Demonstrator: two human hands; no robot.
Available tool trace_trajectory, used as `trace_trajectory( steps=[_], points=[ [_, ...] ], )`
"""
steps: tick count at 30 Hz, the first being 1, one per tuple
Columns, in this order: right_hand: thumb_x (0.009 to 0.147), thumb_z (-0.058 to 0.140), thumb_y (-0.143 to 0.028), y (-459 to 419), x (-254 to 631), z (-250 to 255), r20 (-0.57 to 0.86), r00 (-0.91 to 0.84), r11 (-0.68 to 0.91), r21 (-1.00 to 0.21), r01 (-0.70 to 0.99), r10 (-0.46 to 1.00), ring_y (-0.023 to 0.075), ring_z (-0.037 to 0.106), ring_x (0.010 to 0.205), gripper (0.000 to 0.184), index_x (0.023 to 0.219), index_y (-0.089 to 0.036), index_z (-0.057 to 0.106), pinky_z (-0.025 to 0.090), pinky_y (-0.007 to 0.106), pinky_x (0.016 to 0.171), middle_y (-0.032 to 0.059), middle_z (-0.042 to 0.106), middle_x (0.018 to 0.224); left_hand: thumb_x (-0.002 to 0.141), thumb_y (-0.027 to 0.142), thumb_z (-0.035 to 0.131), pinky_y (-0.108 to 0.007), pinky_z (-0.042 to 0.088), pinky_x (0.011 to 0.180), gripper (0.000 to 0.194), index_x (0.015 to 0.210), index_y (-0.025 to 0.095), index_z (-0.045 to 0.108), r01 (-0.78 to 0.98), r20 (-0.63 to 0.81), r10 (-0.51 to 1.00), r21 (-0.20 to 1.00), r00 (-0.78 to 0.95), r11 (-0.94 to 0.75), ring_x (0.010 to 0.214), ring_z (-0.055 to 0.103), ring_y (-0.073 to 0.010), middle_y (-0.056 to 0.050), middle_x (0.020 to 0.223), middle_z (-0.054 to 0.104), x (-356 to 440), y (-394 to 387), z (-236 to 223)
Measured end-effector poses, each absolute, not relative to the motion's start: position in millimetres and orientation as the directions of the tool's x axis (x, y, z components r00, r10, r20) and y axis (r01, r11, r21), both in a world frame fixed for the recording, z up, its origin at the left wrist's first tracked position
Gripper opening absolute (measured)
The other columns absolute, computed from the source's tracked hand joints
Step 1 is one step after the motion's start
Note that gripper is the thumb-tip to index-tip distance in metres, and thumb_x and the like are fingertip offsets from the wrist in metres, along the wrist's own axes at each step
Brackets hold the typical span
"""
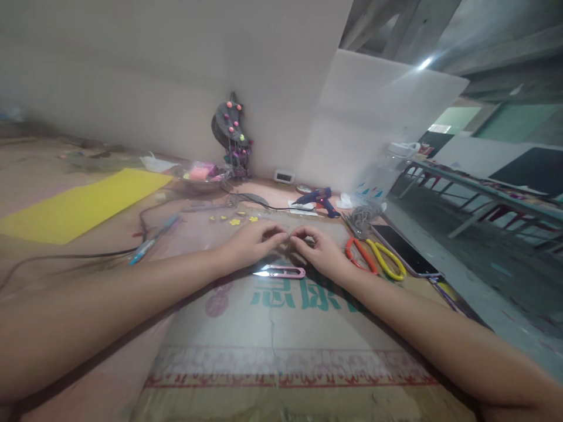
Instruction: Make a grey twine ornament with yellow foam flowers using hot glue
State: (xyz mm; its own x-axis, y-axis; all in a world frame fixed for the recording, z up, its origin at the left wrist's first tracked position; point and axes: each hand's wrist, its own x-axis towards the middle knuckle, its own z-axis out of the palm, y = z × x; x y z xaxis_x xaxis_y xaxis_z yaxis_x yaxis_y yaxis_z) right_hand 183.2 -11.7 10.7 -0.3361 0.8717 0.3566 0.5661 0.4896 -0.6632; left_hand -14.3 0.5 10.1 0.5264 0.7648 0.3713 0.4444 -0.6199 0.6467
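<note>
Over the middle of the table, my left hand (255,245) and my right hand (323,251) meet at the fingertips, thumbs and fingers pinched together. Whatever lies between them is too small or hidden to make out. Just below, pink-handled thread snips (290,272) rest on the table with the blades pointing left. Beyond my left hand are several small yellow flower-shaped pieces (235,222). Scissors with one orange and one yellow handle (387,262) lie beside my right wrist. A blue glue gun (323,201) sits farther back.
At left lie a yellow sheet (83,205), a blue pen (153,240) and a dark cable. A bowl of pink items (202,183) and a grey moon ornament with pompoms (229,126) stand behind. A phone (407,249) lies at the right edge, near a white-lidded bottle (402,149).
</note>
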Motion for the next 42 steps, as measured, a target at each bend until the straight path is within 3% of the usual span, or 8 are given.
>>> trace_trajectory(
  steps=[4,15,24,35,39,42],
  points=[
    [0.085,0.054,-0.03,-12.6,183.4,12.2,0.365,-0.352,0.507,-0.645,0.572,0.862,0.0155,0.061,0.075,0.016,0.082,-0.018,0.063,0.048,0.027,0.072,0.002,0.068,0.079,0.095,0.038,0.039,-0.026,0.042,0.065,0.035,0.086,0.016,0.065,0.475,0.389,0.759,0.607,0.522,-0.637,0.075,0.058,-0.0165,-0.003,0.08,0.065,-15.4,2.1,9.0],
    [0.086,0.055,-0.029,-15.4,180.2,14.6,0.356,-0.371,0.514,-0.63,0.582,0.857,0.0166,0.062,0.075,0.015,0.08,-0.018,0.064,0.048,0.029,0.072,0.0028,0.068,0.079,0.09,0.035,0.048,-0.024,0.042,0.063,0.027,0.088,0.017,0.067,0.448,0.363,0.769,0.651,0.526,-0.613,0.075,0.059,-0.0161,-0.003,0.081,0.067,-13.6,1.3,9.5],
    [0.087,0.055,-0.032,-16.0,181.5,15.4,0.325,-0.377,0.493,-0.669,0.556,0.867,0.0176,0.064,0.078,0.019,0.085,-0.018,0.067,0.048,0.029,0.073,0.0037,0.071,0.083,0.091,0.037,0.046,-0.025,0.042,0.064,0.03,0.086,0.017,0.067,0.478,0.378,0.771,0.621,0.512,-0.622,0.076,0.058,-0.017,-0.004,0.082,0.067,-15.0,4.0,5.6],
    [0.085,0.056,-0.029,-15.1,181.7,13.6,0.385,-0.379,0.54,-0.617,0.572,0.841,0.0161,0.062,0.073,0.016,0.079,-0.018,0.065,0.047,0.028,0.07,0.0028,0.068,0.078,0.096,0.04,0.038,-0.027,0.042,0.069,0.038,0.082,0.016,0.064,0.434,0.392,0.75,0.634,0.533,-0.64,0.077,0.059,-0.0176,-0.002,0.08,0.065,-16.9,2.0,7.0],
    [0.085,0.055,-0.031,-14.1,182.7,11.3,0.388,-0.347,0.52,-0.659,0.543,0.854,0.0163,0.062,0.073,0.016,0.08,-0.019,0.064,0.049,0.029,0.07,0.0018,0.068,0.076,0.098,0.04,0.032,-0.028,0.042,0.079,0.038,0.097,0.018,0.063,0.403,0.418,0.803,0.707,0.425,-0.581,0.088,0.06,-0.0179,-0.002,0.09,0.066,-17.3,4.2,5.5],
    [0.085,0.055,-0.033,-13.0,184.1,9.1,0.393,-0.322,0.508,-0.673,0.537,0.861,0.0173,0.064,0.077,0.017,0.082,-0.019,0.064,0.049,0.03,0.073,0.0024,0.068,0.08,0.097,0.036,0.034,-0.028,0.042,0.077,0.034,0.089,0.017,0.06,0.43,0.408,0.842,0.729,0.352,-0.533,0.085,0.059,-0.0176,-0.002,0.085,0.064,-16.8,5.3,6.1]
  ],
)
